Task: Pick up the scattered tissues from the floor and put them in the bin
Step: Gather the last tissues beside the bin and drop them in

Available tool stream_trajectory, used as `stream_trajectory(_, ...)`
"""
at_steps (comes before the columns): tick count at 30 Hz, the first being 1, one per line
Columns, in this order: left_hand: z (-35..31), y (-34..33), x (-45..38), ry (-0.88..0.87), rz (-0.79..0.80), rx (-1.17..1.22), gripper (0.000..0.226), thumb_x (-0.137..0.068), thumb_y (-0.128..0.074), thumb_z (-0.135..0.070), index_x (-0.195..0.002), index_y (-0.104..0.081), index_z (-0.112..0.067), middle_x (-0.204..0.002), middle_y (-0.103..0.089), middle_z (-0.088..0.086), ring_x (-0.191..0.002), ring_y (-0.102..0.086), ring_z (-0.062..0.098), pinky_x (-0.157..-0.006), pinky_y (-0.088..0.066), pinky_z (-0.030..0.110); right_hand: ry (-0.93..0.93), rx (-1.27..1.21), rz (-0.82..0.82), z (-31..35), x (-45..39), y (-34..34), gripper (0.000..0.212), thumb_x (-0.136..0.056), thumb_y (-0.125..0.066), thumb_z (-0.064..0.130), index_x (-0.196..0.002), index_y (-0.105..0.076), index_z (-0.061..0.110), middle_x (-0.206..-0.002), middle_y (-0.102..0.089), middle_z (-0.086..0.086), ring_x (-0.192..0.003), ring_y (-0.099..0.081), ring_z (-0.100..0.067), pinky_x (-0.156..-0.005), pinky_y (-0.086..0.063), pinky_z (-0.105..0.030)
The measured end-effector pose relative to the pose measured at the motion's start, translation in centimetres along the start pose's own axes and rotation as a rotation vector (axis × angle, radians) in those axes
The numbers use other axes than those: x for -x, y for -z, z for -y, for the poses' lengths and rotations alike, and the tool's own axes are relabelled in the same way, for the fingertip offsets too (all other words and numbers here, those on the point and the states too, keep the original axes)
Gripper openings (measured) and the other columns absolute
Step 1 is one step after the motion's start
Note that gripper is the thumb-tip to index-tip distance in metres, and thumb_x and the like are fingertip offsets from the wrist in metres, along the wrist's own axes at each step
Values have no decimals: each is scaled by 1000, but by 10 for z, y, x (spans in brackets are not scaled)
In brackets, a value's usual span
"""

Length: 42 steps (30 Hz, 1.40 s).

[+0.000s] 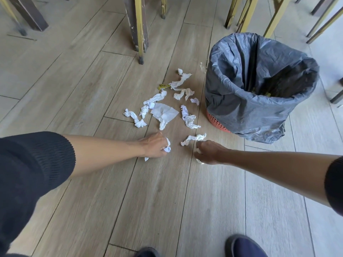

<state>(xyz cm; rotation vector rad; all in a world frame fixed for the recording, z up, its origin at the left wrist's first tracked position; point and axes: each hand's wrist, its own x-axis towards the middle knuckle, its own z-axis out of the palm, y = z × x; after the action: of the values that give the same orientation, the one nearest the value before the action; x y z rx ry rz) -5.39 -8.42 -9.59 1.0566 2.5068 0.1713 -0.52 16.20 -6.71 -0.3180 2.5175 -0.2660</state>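
Several crumpled white tissues (163,112) lie scattered on the wooden floor left of the bin (259,86), an orange basket lined with a grey plastic bag, open at the top. My left hand (155,145) is low over the floor and grips a crumpled tissue (167,146) in its curled fingers. My right hand (209,153) is beside it with fingers curled round a small tissue (199,150) at the floor. Just beyond my right hand lies a twisted tissue (194,139).
Chair and table legs (138,28) stand behind the tissues, with more legs (246,13) behind the bin. A yellow wrapper (163,87) lies among the far tissues. My shoes (243,245) show at the bottom edge.
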Motion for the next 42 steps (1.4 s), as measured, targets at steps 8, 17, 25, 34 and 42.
stream_trajectory(8, -17, 43, 5, 125, -47, 149, 49, -75, -59, 0, -51, -22, -21, -53, -19, -5, -51, -18, 11, -49, -15, 26, -18, -141, -50, 10, 11, 35, 18, -98, -51, 29, -92, -50, 12, -82, -58, -4, -73, -59, -21, -53, -41, -28)
stream_trajectory(17, -50, 115, 14, 146, -140, 221, 44, -73, -61, -3, -52, -24, -16, -55, -18, -2, -54, -18, 13, -48, -18, 24, 131, -51, -105, 45, 41, 109, 31, -99, -50, 29, -117, -50, 4, -103, -64, -13, -93, -62, -29, -76, -50, -38)
stream_trajectory(25, -75, 194, 29, 160, -465, 276, 31, -74, -61, -4, -55, -37, -9, -61, -22, 3, -57, -16, 14, -49, -21, 25, 232, 80, -165, 60, 90, 210, 24, -99, -55, 29, -87, -61, 9, -70, -63, 3, -65, -62, -10, -54, -42, -16)
stream_trajectory(34, -129, 259, -28, 166, -720, 460, 34, -75, -63, -9, -52, -38, -13, -53, -26, -1, -53, -26, 15, -50, -27, 19, -39, -407, -358, -1, 102, 277, 44, -87, -68, 46, -107, -61, 8, -90, -72, -13, -86, -67, -26, -77, -58, -40)
stream_trajectory(42, -170, 273, -93, 401, -587, 812, 23, -77, -69, -30, -70, -50, -19, -73, -47, -1, -69, -44, 18, -58, -29, 23, -240, -686, -398, -61, 106, 297, 34, -82, -78, 32, -108, -70, 11, -108, -70, -9, -94, -66, -20, -82, -54, -34)
